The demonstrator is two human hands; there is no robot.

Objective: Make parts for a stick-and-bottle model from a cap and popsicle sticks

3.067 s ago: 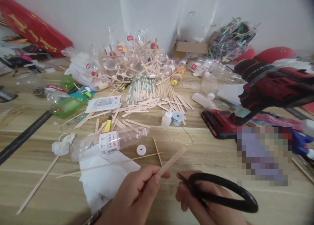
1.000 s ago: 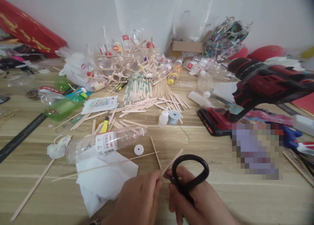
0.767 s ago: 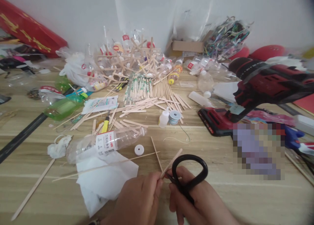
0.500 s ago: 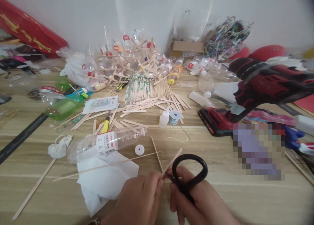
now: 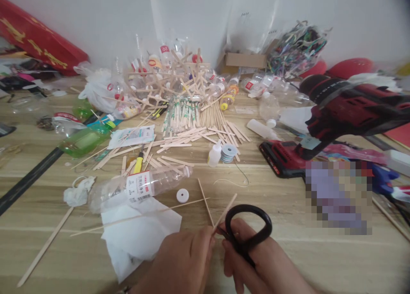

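Observation:
My left hand [image 5: 187, 257] is closed on a flat wooden stick [image 5: 226, 208] that slants up to the right out of the fingers. In my right hand [image 5: 256, 257] is a pair of scissors [image 5: 267, 230] with black loop handles, held near the blades. Their short metal part touches or nearly touches the stick beside my left fingers; the exact contact is hidden. A thin wooden stick [image 5: 205, 200] lies just beyond my hands. Left of it are a white bottle cap [image 5: 182, 195] with a centre hole, a clear plastic bottle [image 5: 112, 193] on its side, and white paper [image 5: 137, 238].
A red and black cordless drill [image 5: 346, 119] stands at the right. Behind my hands are a small glue bottle [image 5: 214, 155] and a spool of thread [image 5: 228, 152]. Many wooden sticks [image 5: 182, 136] and plastic bottles are piled at the back. A green bottle [image 5: 85, 140] lies at left.
Both hands have dropped very slightly, with the scissors handle a little lower. The grip on the stick and scissors looks the same; everything else stays in place.

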